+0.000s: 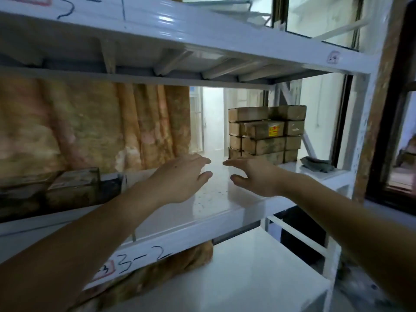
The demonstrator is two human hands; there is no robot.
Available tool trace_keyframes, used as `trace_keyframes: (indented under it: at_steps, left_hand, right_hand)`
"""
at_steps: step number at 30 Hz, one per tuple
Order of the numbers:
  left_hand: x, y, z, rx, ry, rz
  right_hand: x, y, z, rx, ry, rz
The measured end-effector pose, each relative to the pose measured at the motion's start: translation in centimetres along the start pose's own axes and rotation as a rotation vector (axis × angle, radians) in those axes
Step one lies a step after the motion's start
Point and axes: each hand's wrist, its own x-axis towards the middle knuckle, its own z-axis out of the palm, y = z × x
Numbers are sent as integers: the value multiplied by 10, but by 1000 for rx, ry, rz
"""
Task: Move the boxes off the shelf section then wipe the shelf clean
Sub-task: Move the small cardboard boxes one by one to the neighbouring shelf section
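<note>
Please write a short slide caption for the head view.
Both open hands, left hand and right hand, reach toward stacked boxes on the white shelf.

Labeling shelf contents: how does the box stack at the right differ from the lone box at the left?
The box stack is many small boxes piled several layers high; the lone box sits single and low. The stack stands at the back right, lit by the window; the lone box lies at the left in shadow. One stack box shows a yellow label. Both are brown and untouched by either hand.
</note>
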Motion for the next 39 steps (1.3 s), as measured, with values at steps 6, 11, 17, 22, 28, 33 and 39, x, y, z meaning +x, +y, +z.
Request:
trace_keyframes:
  at_steps: [6, 11, 17, 22, 28, 33, 39]
  left_hand:
    - [69, 97, 26, 54, -17, 73]
    - [116, 152, 46, 33, 15, 40]
    - [166, 176, 50, 80, 1, 21]
    - [227, 163, 53, 118, 68, 55]
    - [318, 132, 58, 83, 104, 45]
    - [370, 113, 65, 171, 141, 74]
    - [399, 95, 87, 178, 98, 41]
  right_hand:
    - [-78, 106, -40, -22, 38, 70]
    - [-111, 184, -60, -22, 29, 80]
    - [-94, 247, -71, -4, 52, 38]
    - [-50, 283, -89, -45, 152, 56]
    - [13, 323, -102, -57, 312, 125]
    - [68, 334, -99, -112, 346, 229]
    - [115, 346, -81, -138, 300, 279]
